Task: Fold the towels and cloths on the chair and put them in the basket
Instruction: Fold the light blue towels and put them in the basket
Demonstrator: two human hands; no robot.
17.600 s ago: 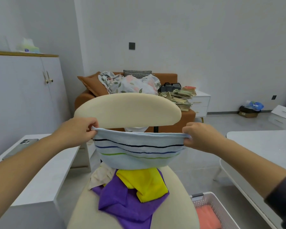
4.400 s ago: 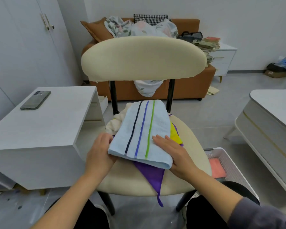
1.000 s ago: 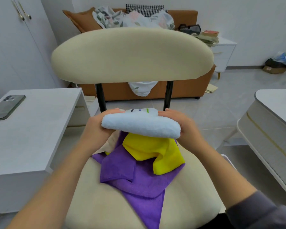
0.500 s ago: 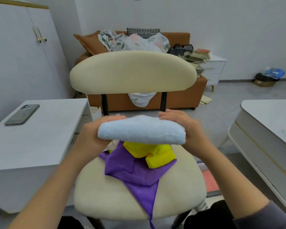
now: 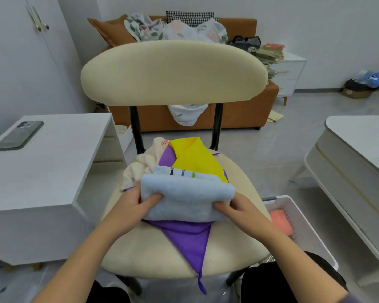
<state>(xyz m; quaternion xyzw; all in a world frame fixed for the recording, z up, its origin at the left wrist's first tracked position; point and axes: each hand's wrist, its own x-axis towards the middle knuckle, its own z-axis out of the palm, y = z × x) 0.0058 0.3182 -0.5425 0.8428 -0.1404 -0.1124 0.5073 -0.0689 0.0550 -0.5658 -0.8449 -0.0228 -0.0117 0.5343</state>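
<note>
1. folded light blue towel (image 5: 187,200) sits on top of the pile at the front of the chair (image 5: 144,248) seat, its striped edge showing along the far side.
2. left hand (image 5: 134,206) grips the towel's left end, thumb pressed on top, the other fingers hidden beneath.
3. right hand (image 5: 239,209) grips the right end, thumb on top, fingers wrapped round the end.
4. under the towel lies the purple cloth (image 5: 188,232), one corner hanging off the seat's front edge. the yellow cloth (image 5: 193,158) lies on it toward the backrest, and the cream cloth (image 5: 140,167) is bunched at the left.
5. white basket (image 5: 302,228) stands on the floor just right of the chair, with an orange cloth (image 5: 279,221) inside.
6. phone (image 5: 19,135) lies on the white side table (image 5: 42,171) at the left.
</note>
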